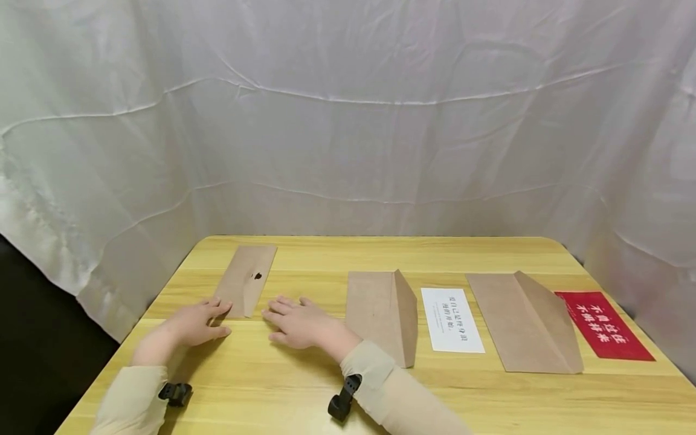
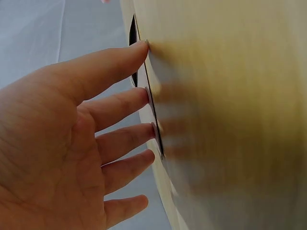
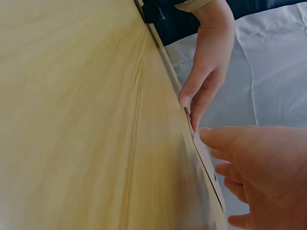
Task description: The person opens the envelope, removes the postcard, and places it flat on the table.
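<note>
A brown paper envelope (image 1: 243, 279) with a small black mark lies flat at the left of the table, its long flap folded over. My left hand (image 1: 196, 323) touches its near left corner with extended fingertips. In the left wrist view, that left hand (image 2: 67, 139) has its fingers spread along the envelope's thin edge. Just right of the envelope, my right hand (image 1: 301, 323) is palm down with straight fingers, holding nothing. The right wrist view has the right hand (image 3: 268, 167) with the left hand (image 3: 208, 62) beyond it.
Two more brown envelopes, one mid-table (image 1: 375, 314) and one farther right (image 1: 516, 326), lie with flaps unfolded. Between them is a white printed card (image 1: 452, 320). At the far right lies a red printed card (image 1: 606, 326). A pale curtain (image 1: 380, 133) hangs behind the wooden table (image 1: 413, 399).
</note>
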`<state>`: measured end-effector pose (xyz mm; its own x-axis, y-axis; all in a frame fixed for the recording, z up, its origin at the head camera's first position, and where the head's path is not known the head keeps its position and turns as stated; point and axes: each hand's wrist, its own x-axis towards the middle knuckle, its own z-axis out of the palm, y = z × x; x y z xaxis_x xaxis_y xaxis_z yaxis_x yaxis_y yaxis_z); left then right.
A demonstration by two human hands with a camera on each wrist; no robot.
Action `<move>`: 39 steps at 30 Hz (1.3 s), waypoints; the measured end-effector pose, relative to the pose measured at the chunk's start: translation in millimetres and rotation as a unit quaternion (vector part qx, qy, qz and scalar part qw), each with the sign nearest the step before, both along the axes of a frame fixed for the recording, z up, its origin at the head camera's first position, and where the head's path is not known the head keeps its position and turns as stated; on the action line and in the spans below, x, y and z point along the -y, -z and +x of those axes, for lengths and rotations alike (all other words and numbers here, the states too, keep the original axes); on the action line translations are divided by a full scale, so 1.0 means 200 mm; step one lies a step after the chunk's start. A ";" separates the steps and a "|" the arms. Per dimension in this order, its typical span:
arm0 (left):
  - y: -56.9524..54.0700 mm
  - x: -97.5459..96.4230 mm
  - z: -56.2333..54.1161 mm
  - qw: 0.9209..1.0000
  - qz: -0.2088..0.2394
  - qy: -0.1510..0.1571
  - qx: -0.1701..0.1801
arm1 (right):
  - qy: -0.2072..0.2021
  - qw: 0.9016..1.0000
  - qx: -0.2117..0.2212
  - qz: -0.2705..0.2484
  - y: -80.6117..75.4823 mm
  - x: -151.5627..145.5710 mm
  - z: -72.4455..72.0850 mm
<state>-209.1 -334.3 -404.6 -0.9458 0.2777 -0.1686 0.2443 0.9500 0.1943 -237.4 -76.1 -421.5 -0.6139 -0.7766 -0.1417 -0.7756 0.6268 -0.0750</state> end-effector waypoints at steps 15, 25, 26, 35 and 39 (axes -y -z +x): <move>-0.03 -0.14 0.07 0.999 -0.018 0.023 -0.025 | 0.002 0.999 -0.005 0.033 0.03 0.05 0.01; -0.02 -0.11 0.05 0.997 0.009 0.020 -0.075 | -0.009 1.000 0.029 0.010 0.01 0.00 0.02; -0.02 -0.11 0.05 0.997 0.008 0.020 -0.076 | -0.011 1.000 0.027 0.011 0.01 0.00 0.03; -0.01 -0.09 0.05 0.998 -0.007 0.022 -0.063 | -0.027 0.999 -0.005 0.036 -0.01 -0.05 0.11; -0.01 -0.10 0.05 0.998 -0.003 0.024 -0.051 | -0.036 0.998 -0.018 0.050 -0.02 -0.07 0.15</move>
